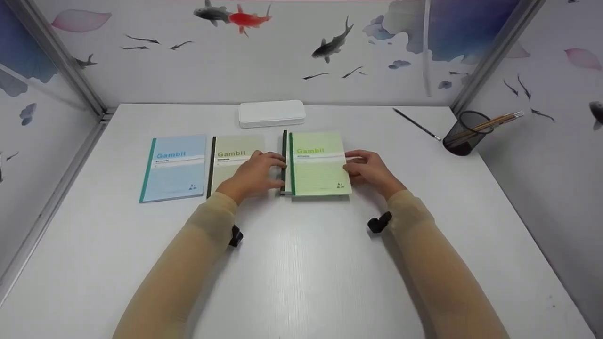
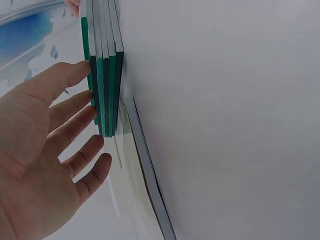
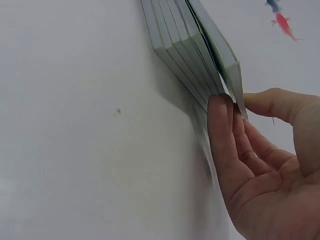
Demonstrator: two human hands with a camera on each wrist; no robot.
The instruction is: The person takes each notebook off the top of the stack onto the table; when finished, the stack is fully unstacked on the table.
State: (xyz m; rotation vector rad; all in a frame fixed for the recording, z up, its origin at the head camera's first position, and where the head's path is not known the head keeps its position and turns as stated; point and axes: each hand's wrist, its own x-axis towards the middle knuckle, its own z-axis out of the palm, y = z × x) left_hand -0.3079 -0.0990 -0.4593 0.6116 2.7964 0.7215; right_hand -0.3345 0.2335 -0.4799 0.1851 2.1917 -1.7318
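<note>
A light green notebook with a dark green spine tops a stack of several notebooks. My right hand pinches its right edge, thumb above and fingers below; that edge is slightly raised off the stack. At the stack's spine side is my left hand, its fingers loosely extended and touching or very near the spines. A black-spined notebook shows under the green one, offset left. Partly hidden by the left hand, a beige notebook lies flat. Farther left lies a blue notebook.
Behind the notebooks sits a white case. A dark pencil lies at the back right, beside a black mesh pen cup holding several pencils. Printed wall panels bound the white table at the back and sides.
</note>
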